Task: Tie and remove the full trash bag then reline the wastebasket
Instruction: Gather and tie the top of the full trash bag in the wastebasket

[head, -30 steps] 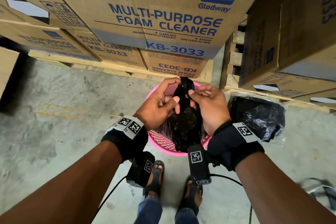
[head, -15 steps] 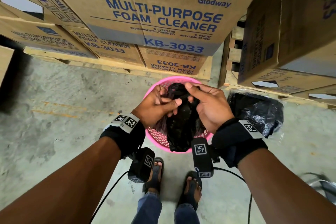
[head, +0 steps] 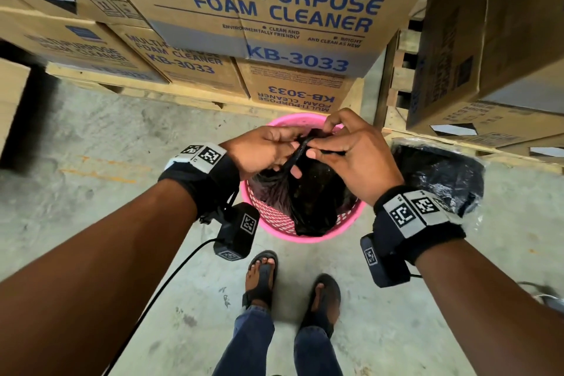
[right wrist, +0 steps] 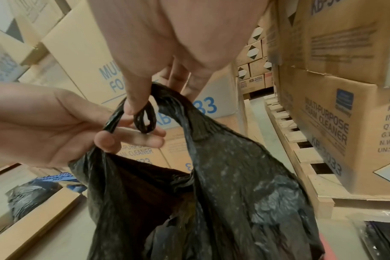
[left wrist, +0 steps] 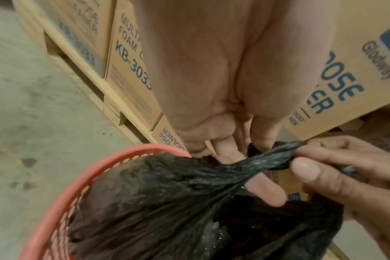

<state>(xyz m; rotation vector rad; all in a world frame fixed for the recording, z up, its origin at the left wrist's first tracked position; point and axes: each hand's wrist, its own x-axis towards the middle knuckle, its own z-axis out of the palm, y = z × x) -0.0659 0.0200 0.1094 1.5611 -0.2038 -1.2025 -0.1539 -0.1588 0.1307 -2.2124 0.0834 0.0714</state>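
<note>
A black trash bag [head: 311, 195] sits in a pink mesh wastebasket [head: 351, 217] on the concrete floor. My left hand [head: 268, 156] pinches one twisted handle of the trash bag [left wrist: 267, 163] above the wastebasket [left wrist: 62, 202]. My right hand [head: 351, 146] pinches the other handle, which curls into a small loop [right wrist: 145, 116] under its thumb. The two handles cross between my hands over the trash bag [right wrist: 223, 193]. The bag's mouth gapes below the handles. What lies inside the bag is too dark to make out.
Stacked cardboard boxes [head: 274, 9] on wooden pallets [head: 183, 94] stand close behind the basket, and more boxes [head: 488, 40] rise at the right. A clear packet of black bags [head: 442, 174] lies on the floor right of the basket. My sandalled feet [head: 293, 278] stand just before it.
Both hands have drawn the bag's handles out thinner and crossed them; the right hand has moved up and over the left, forming a small loop.
</note>
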